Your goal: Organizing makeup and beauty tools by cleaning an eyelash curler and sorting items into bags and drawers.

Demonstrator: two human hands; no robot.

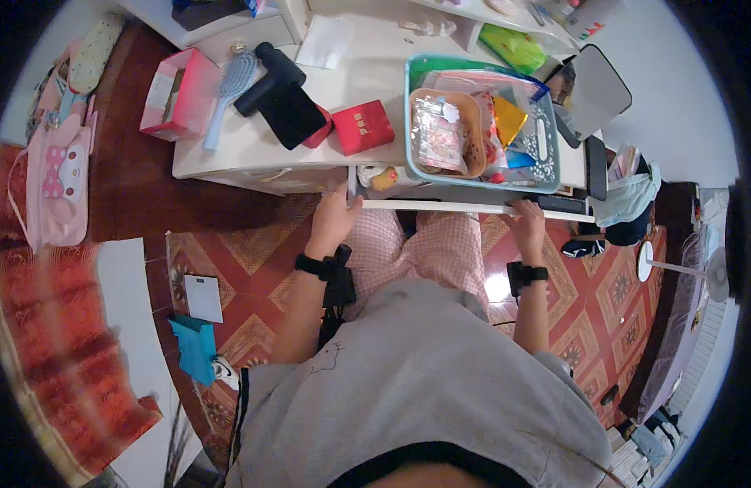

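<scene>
A white drawer (pixel 412 205) stands pulled partly out of the white desk (pixel 204 161). At its left front corner, my left hand (pixel 337 216) grips the side panel with the thumb over the edge. My right hand (pixel 526 219) has its fingers hooked over the top of the drawer front, nearer the right end. Inside the drawer, a small plush-like figure (pixel 385 177) lies at the left and a dark flat object (pixel 561 202) at the right. A light blue plastic basket (pixel 560 158) overhangs the drawer, hiding much of its inside.
On the desk are a pink box (pixel 198 91), a blue hairbrush (pixel 238 76), a black massage gun (pixel 281 76) and a red box (pixel 364 127). The basket holds an orange tray (pixel 473 116) and several packets. A tilted grey-faced mirror-like panel (pixel 598 91) stands at the right.
</scene>
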